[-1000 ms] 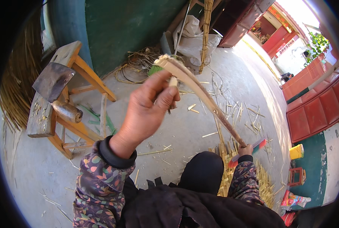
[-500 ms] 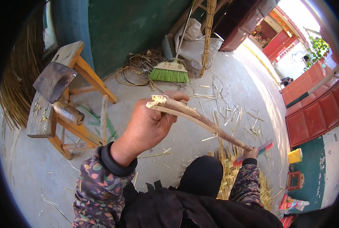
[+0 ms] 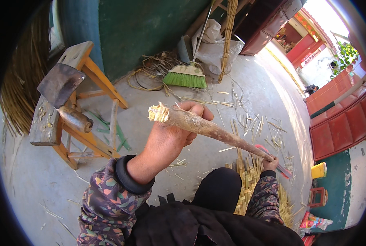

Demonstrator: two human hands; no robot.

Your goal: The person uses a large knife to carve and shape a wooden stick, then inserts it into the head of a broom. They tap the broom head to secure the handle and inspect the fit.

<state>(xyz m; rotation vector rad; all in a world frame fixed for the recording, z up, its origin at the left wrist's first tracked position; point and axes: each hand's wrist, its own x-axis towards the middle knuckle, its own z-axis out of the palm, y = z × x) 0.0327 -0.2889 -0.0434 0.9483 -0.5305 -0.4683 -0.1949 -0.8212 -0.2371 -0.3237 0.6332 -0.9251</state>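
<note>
Left hand (image 3: 166,141) curled round wooden stick (image 3: 216,132) mid-view; right hand (image 3: 270,164) closed on its four-o'clock end.
Cleaver (image 3: 62,85) on surface (image 3: 43,137), nine o'clock; green broom (image 3: 186,78), twelve; yellow container (image 3: 319,170), near four, contents unclear.

Cleaver (image 3: 61,85) on bench (image 3: 45,134), left of stick (image 3: 216,132); broom (image 3: 186,78) behind.

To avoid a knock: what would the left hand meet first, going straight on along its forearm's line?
Beyond the stick it holds, the left hand would probably meet the upright bundle of stalks first, just right of the green broom; one view leaves depth unclear.
</note>
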